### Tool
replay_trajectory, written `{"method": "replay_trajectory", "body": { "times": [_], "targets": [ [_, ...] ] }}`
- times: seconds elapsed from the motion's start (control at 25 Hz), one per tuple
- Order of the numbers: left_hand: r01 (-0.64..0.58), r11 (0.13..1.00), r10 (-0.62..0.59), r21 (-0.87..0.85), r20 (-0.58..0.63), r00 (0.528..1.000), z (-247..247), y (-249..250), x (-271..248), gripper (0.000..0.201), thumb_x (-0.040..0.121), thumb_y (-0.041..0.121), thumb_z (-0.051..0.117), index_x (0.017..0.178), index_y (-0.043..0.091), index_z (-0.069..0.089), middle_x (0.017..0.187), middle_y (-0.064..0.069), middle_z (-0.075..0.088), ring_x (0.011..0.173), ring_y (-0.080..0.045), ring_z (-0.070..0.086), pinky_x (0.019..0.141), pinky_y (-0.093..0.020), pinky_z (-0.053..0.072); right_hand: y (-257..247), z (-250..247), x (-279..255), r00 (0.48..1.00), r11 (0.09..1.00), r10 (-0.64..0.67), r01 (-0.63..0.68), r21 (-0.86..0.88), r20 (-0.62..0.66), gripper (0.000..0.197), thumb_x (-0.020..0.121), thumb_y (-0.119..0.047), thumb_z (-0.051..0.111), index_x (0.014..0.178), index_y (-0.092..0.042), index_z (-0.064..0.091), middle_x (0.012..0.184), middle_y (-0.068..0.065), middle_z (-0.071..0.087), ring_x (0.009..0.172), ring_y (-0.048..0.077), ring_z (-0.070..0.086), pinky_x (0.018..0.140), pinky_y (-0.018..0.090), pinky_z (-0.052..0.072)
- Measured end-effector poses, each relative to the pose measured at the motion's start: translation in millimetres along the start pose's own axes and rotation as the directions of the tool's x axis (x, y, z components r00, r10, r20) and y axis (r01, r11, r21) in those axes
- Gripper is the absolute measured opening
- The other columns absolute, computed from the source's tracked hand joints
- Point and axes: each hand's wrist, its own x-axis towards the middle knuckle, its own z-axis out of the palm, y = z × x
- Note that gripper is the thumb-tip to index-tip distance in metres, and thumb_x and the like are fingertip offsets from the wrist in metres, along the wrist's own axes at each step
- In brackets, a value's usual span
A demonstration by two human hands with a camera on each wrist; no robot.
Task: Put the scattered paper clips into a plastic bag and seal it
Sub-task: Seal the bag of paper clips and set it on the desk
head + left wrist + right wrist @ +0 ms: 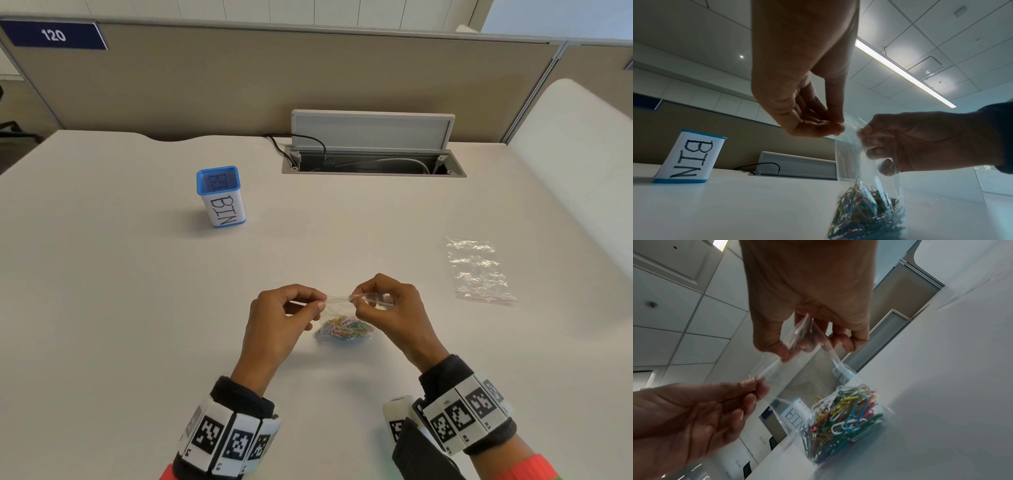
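Both hands pinch the top edge of the plastic bag (342, 310): left hand (281, 320) thumb and forefinger clamped on its left corner, right hand (394, 311) fingers clamped on the right end, where the film bunches up. Between the two grips the mouth strip runs taut, left to right. Bag hangs mouth-up below the grip, long axis roughly vertical, bottom resting on the table (137, 308). Coloured paper clips (344, 329) sit heaped in the bottom. Right of the grip, well apart, a spare clear bag (478, 270) lies flat. Far-left of it stands a blue-rimmed bin (221, 197), upright.
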Motion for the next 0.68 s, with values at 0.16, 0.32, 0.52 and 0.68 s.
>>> {"method": "replay_trajectory", "body": {
  "times": [0.16, 0.32, 0.52, 0.68],
  "targets": [
    [0.001, 1.000, -0.001, 0.006, -0.005, 1.000, 1.3, -0.2, -0.1, 0.009, 0.080, 0.014, 0.068, 0.084, 0.021, 0.073, 0.079, 0.001, 0.073, 0.069, -0.012, 0.068, 0.064, -0.023, 0.059, -0.7, -1.0, -0.1, 1.000, 1.000, -0.012, 0.012, -0.018, 0.014, 0.008, 0.075, -0.004, 0.068, 0.075, -0.012, 0.070, 0.077, 0.000, 0.070, 0.074, 0.026, 0.059, 0.068, 0.035, 0.049],
    [0.004, 1.000, -0.004, 0.014, -0.010, 1.000, 3.9, 0.9, -1.1, 0.008, 0.080, 0.015, 0.068, 0.085, 0.020, 0.073, 0.080, 0.000, 0.074, 0.069, -0.016, 0.069, 0.066, -0.026, 0.060, -1.9, -2.7, -0.3, 0.998, 0.996, -0.055, 0.057, -0.064, 0.026, 0.010, 0.073, -0.010, 0.071, 0.074, -0.020, 0.072, 0.070, -0.008, 0.060, 0.069, 0.012, 0.048, 0.068, 0.026, 0.041],
    [0.002, 1.000, -0.002, 0.021, 0.003, 1.000, 9.2, 2.7, -3.8, 0.009, 0.080, 0.015, 0.068, 0.087, 0.018, 0.073, 0.080, -0.001, 0.073, 0.070, -0.014, 0.069, 0.066, -0.024, 0.059, -3.6, -1.1, 1.4, 0.998, 0.991, -0.054, 0.055, -0.119, 0.013, 0.017, 0.069, -0.014, 0.068, 0.064, -0.030, 0.065, 0.076, 0.006, 0.064, 0.075, 0.021, 0.052, 0.069, 0.036, 0.045],
    [0.005, 1.000, -0.005, -0.005, -0.007, 1.000, 10.8, 3.5, -3.0, 0.008, 0.080, 0.013, 0.068, 0.083, 0.018, 0.073, 0.078, -0.002, 0.073, 0.069, -0.015, 0.069, 0.066, -0.026, 0.059, -5.7, -1.5, -0.3, 0.998, 0.994, -0.052, 0.055, -0.099, 0.035, 0.013, 0.071, -0.014, 0.069, 0.068, -0.027, 0.068, 0.075, 0.003, 0.063, 0.071, 0.011, 0.048, 0.067, 0.018, 0.040]
  ]
}}
